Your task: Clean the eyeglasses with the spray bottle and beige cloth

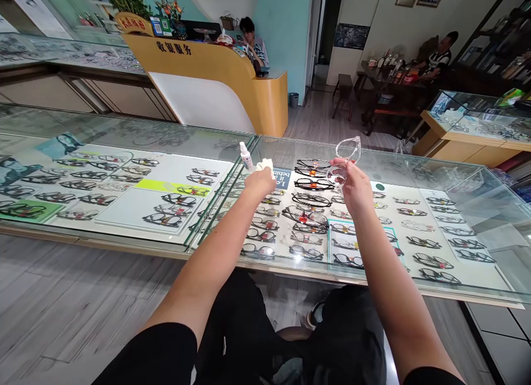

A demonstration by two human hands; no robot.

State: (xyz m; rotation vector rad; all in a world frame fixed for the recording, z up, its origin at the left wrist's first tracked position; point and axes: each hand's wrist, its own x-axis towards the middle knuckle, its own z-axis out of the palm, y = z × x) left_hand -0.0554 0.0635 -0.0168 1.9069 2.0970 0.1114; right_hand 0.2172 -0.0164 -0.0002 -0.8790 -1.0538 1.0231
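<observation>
The right hand is closed in a pinch on a pair of eyeglasses with clear, colourless frames and rounded lenses, raised above a long glass-topped display counter with a pale wooden edge. The eyeglasses sit at the fingertips, on the far side of the hand: one lens stands clear of the fingers, up and to the far right, while the other hangs lower, to the left, partly hidden by them. The pair is tilted, with its lenses one above the other rather than level.

The left hand, to the left and well apart from the eyeglasses, is bunched around a crumpled off-white cloth, which pokes out on the far side of the fist. How far the fingers wrap under it cannot be told. Just beyond the fist, to the left, stands a small white plastic bottle with a white cap.

Between the hands runs a column of dark-rimmed eyeglasses with orange-red tags. On the far side of the room, a person sits behind a curved yellow-and-white reception desk.
</observation>
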